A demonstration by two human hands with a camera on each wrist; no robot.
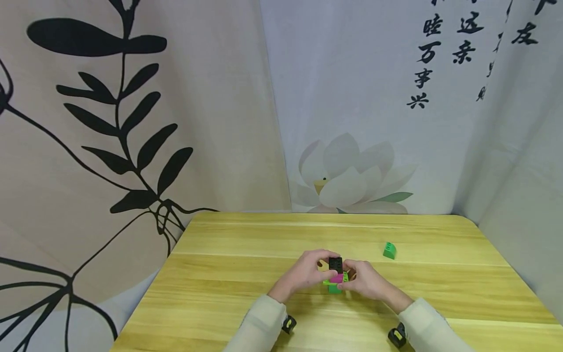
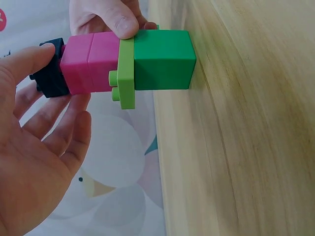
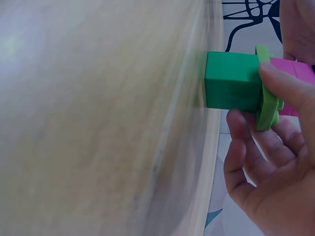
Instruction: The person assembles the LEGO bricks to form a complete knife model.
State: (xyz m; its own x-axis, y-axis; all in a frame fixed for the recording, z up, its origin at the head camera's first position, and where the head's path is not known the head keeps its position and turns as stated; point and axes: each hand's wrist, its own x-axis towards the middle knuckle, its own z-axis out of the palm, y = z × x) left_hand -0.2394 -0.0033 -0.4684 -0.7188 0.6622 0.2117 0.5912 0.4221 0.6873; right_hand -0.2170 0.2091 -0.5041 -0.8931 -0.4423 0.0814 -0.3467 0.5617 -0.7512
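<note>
A stack of toy building bricks stands upright on the table between both hands. At its bottom is a green brick point(image 2: 165, 60); on that lies a thin lime-green plate point(image 2: 127, 73) that juts out with studs showing. Two pink bricks point(image 2: 91, 63) rise above the plate, and a black brick point(image 2: 53, 81) tops the stack. My left hand point(image 1: 304, 271) pinches the black brick between thumb and fingers. Lower down, my right hand point(image 1: 368, 280) holds the stack at the lime-green plate, its thumb on the plate's edge in the right wrist view.
A loose green brick point(image 1: 389, 251) lies on the wooden table point(image 1: 246, 244), behind and to the right of the stack. Behind the table's far edge hangs a printed curtain point(image 1: 228, 122). Black wrist devices point(image 1: 398, 336) sit near both sleeves.
</note>
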